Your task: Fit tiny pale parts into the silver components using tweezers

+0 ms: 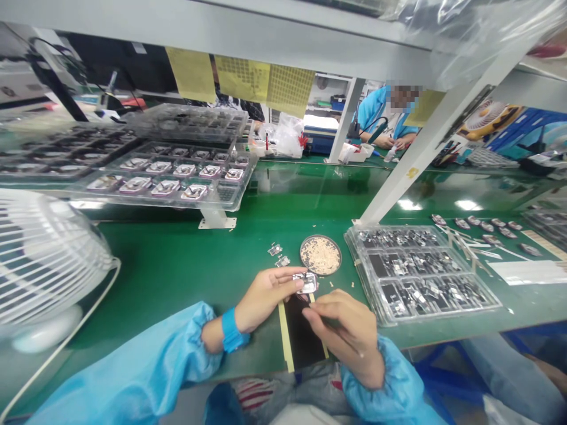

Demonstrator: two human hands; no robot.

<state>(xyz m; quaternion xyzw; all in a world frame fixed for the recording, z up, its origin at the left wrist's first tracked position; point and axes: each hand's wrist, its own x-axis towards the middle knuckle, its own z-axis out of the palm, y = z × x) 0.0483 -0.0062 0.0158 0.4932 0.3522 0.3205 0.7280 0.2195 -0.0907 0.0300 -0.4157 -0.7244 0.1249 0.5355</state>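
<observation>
My left hand (261, 295), with a blue band at the wrist, grips a small rounded device housing (306, 283) with a pale inside and a purplish rim. Close by on the right, my right hand (343, 330) has thumb and forefinger pinched together; whatever lies between them is too small or hidden to make out. Below both hands a black mat (303, 339) edged with yellow tape lies at the bench edge. Just beyond the housing stands a round dish (321, 255) of small beige pieces. Two small metal-and-clear parts (278, 254) lie left of the dish.
Stacked clear trays (443, 274) of small parts stand at the right. A raised tray (177, 177) of housings is at the back left. A white fan (48, 254) stands left. A slanted metal post (425, 153) rises right of centre. Across the bench sits a co-worker (376, 112).
</observation>
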